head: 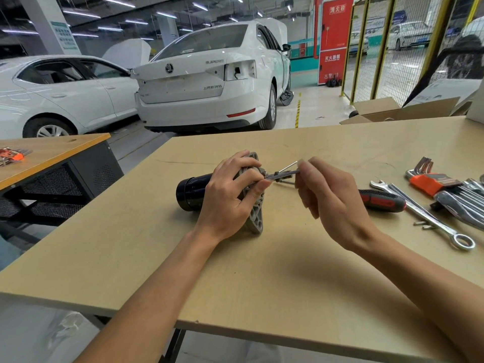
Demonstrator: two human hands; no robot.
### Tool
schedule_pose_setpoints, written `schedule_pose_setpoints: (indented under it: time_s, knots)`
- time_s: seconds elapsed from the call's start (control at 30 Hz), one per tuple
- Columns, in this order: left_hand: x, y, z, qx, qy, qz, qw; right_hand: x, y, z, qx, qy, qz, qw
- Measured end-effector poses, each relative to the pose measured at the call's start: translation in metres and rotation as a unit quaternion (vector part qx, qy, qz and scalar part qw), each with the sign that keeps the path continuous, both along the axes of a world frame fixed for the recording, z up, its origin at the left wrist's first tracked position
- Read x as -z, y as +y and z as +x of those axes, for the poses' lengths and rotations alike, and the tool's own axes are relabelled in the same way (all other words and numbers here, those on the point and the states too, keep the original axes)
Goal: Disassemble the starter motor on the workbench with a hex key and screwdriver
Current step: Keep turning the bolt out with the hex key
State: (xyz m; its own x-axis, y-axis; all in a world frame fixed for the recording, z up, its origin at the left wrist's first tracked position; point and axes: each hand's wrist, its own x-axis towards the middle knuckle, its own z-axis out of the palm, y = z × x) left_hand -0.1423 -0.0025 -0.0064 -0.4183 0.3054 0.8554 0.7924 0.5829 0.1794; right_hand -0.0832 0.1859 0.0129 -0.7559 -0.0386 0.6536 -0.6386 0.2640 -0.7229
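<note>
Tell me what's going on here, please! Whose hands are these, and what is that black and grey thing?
The camera sits on a person's head, so you see their own hands from above. The left hand holds a starter motor, a car part with a black body and grey end plate, steady on the workbench. The right hand pinches a thin hex key and pokes it into the motor's end. To the right lie a red-and-black screwdriver, a spanner, a set of hex keys and small screws. White cars stand behind.
</note>
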Motion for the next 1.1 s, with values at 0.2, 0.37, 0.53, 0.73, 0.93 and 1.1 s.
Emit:
schedule_pose_setpoints:
  time_s: [0.2,0.37,0.53,0.73,0.93,1.1]
  knots:
    - [0.000,0.000,-0.001,0.001,0.005,0.000,1.000,0.003,0.001,-0.004,-0.027,-0.037,-0.060,0.997]
    - [0.000,0.000,0.000,-0.002,0.001,-0.004,1.000,0.003,0.001,-0.006,-0.026,-0.062,-0.082,0.994]
    - [-0.001,0.000,0.002,0.001,-0.014,0.000,1.000,0.005,0.002,-0.007,-0.032,-0.067,-0.091,0.993]
    - [0.000,0.001,0.001,0.003,0.001,0.007,1.000,0.006,0.003,-0.009,-0.008,-0.082,-0.103,0.991]
    - [0.001,0.002,-0.002,0.004,0.016,0.019,1.000,-0.001,0.008,-0.013,-0.039,-0.189,-0.219,0.956]
    - [0.001,0.001,-0.003,0.001,0.017,0.014,1.000,0.000,0.005,-0.010,-0.074,-0.180,-0.180,0.964]
